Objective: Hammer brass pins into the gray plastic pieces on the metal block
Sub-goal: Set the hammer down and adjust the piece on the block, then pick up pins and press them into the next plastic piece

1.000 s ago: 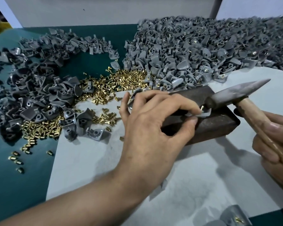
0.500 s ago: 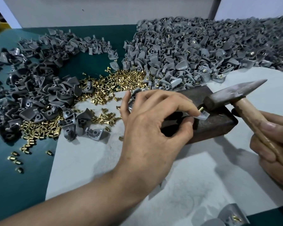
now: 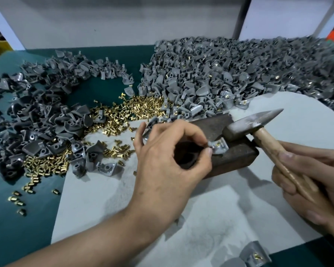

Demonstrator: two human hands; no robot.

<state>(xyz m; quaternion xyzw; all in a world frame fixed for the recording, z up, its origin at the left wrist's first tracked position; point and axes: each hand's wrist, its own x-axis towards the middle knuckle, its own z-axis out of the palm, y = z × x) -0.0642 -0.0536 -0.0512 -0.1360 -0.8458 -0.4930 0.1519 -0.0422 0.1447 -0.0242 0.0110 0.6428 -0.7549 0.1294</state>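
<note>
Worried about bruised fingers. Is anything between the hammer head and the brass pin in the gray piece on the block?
Nothing visible. The hammer is poised just right of the brass pin, with no object between. The left hand pinches the gray piece at its left edge, beside the pin, not over it.

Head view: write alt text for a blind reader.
A left hand pinches a gray plastic piece on a metal block while the right hand holds a hammer close to it. Gray pieces and brass pins lie heaped behind.
</note>
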